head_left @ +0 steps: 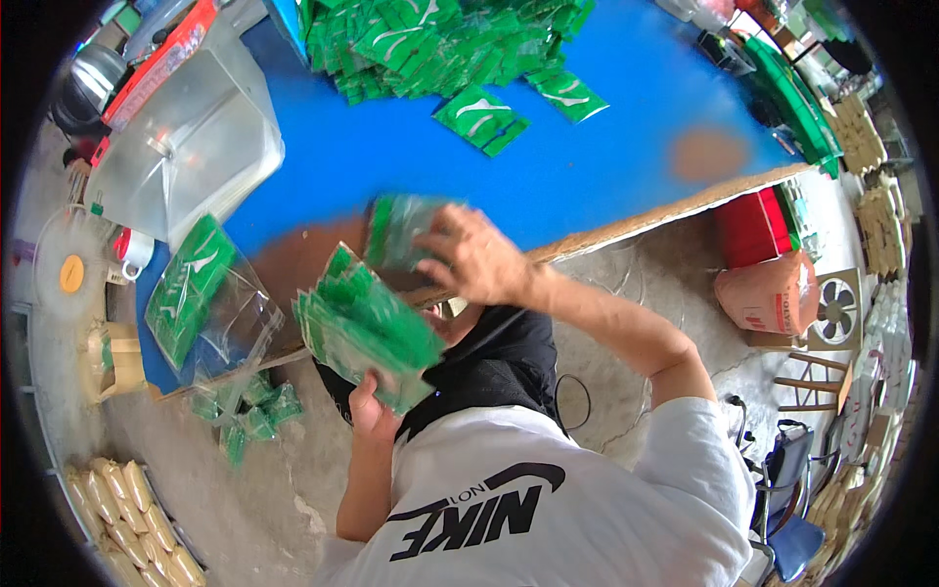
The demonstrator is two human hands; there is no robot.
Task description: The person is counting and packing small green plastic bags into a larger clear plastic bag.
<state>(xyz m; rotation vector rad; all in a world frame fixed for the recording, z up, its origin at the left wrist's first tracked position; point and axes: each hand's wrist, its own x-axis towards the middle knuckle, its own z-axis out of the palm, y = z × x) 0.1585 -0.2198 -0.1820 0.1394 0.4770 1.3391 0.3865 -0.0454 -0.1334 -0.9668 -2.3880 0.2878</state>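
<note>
Above my lap, my left hand (372, 406) is closed around a fanned stack of flat green-and-clear packets (367, 318). My right hand (474, 254), slightly blurred, grips a green packet (384, 230) over the near edge of the blue table (362, 161). A large heap of green packets (430, 44) covers the far part of the table. Two loose packets, one of them a green packet (479, 119), lie just in front of that heap. To the left of the stack, a clear plastic bag (256, 318) with a green packet bundle (191, 284) rests at the table's left corner.
A translucent plastic bin (196, 142) stands at the table's left, near a white mug (137, 252). Several green packets (254, 416) lie on the floor below. At right are a red box (751, 230), an orange sack (768, 293), a fan (836, 308) and a wooden stool (817, 382).
</note>
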